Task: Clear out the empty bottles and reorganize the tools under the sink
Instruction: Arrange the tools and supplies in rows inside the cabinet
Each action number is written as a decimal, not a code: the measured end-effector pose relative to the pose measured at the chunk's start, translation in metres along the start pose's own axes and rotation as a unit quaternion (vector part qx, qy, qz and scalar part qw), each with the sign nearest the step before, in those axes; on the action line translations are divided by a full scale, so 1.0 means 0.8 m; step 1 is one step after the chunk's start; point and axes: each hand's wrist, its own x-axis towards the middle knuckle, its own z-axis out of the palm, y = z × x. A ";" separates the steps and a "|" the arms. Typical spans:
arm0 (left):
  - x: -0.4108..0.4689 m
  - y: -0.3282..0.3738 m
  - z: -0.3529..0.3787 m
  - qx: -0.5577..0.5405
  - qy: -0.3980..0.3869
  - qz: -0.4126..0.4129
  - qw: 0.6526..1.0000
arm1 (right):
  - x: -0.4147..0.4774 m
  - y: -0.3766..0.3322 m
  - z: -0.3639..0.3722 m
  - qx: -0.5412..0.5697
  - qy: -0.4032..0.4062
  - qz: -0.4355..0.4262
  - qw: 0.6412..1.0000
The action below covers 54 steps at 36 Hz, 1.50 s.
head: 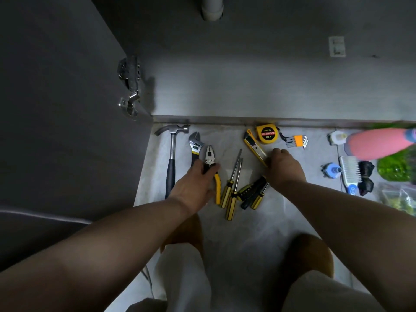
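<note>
Left hand (195, 179) grips pliers (210, 157) near the joint. Right hand (283, 167) curls over utility knife (254, 145), apparently pinching its end. Risk: blade, if extended, cuts that hand on lifting.

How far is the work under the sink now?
Done: tools and bottles lie on the floor outside the cabinet. In hand: the left hand grips the pliers, the right hand holds the knife. Left: carrying the bottles away, putting the tools back.
</note>
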 end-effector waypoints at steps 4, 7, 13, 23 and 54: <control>0.002 0.000 -0.004 -0.001 -0.006 0.005 1.000 | -0.012 0.021 -0.002 0.002 0.042 0.012 0.999; 0.002 0.003 -0.007 -0.017 -0.012 0.003 1.000 | -0.030 0.048 -0.002 -0.011 0.047 0.043 0.998; 0.004 0.005 -0.010 -0.059 -0.030 -0.021 0.998 | -0.050 0.087 0.003 -0.014 0.009 0.180 0.983; 0.002 0.003 -0.015 -0.042 0.056 -0.047 0.996 | -0.074 -0.019 0.022 0.064 0.039 -0.107 0.991; -0.020 -0.058 -0.024 -0.023 0.161 -0.264 0.951 | -0.091 -0.121 0.080 -0.042 -0.067 -0.228 0.971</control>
